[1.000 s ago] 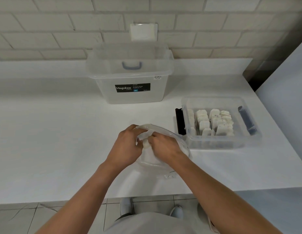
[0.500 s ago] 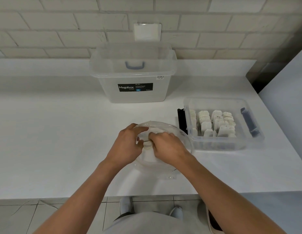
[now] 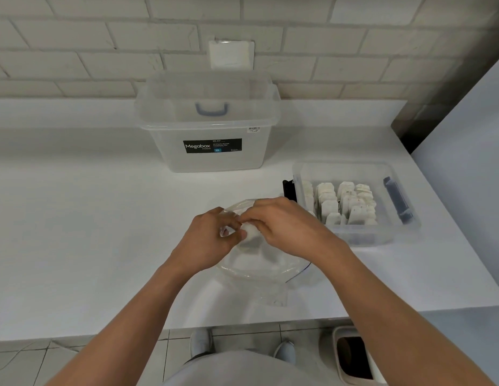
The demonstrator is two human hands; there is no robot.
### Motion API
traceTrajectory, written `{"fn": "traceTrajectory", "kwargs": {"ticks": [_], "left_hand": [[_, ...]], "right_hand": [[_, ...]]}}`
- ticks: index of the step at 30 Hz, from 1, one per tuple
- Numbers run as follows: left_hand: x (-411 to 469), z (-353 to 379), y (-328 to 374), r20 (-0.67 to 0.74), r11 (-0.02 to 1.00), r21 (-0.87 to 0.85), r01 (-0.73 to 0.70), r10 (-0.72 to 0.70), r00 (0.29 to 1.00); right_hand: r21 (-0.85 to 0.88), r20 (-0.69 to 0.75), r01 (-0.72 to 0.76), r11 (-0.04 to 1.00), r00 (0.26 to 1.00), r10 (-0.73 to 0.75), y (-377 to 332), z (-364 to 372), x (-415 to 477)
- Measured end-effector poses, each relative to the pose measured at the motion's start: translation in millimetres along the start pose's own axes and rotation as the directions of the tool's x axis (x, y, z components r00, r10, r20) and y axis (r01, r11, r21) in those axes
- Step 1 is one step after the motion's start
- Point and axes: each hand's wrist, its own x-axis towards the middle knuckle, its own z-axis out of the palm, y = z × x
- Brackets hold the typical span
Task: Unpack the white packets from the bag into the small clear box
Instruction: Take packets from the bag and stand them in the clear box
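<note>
White soft packet (image 3: 252,235) has risen to the mouth of the crinkly clear plastic bag (image 3: 259,273), pinched in the grip of the right hand (image 3: 287,227) while the left hand (image 3: 212,239) clamps the rim, so the small clear plastic box (image 3: 382,238) likely comes next.

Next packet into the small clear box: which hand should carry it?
Right. The right hand pinches a white packet at the mouth of the bag and is nearer the small clear box; the left hand grips the bag rim, steadying it.
</note>
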Motion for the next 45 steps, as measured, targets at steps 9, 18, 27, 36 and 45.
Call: {"fn": "traceTrajectory", "kwargs": {"ticks": [9,18,27,36,45], "left_hand": [[-5.7,3.0,-1.8,-0.052,1.0,0.009,-0.014,0.014,0.999],[-4.5,1.4,0.7,-0.089,0.999,0.036,-0.023,0.026,0.996],[-2.1,1.5,5.0,-0.108,0.998,0.056,-0.029,0.035,0.994],[-3.2,-0.8,5.5,-0.127,0.997,0.074,-0.002,0.012,0.992],[0.3,-5.5,4.8,-0.115,0.995,0.101,0.008,0.004,0.993]], "right_hand": [[0.045,-0.186,-0.078,0.996,0.979,0.086,0.3,-51.7,-35.8],[0.074,-0.339,-0.466,0.882,0.82,0.461,106.2,-132.0,-100.1],[-0.205,0.071,-0.541,0.816,0.823,0.564,163.3,-92.1,-78.5],[-0.466,0.103,-0.523,0.713,0.768,0.631,184.0,-52.8,-59.8],[-0.279,-0.185,-0.556,0.783,0.831,0.524,156.7,-83.4,-66.4]]}}
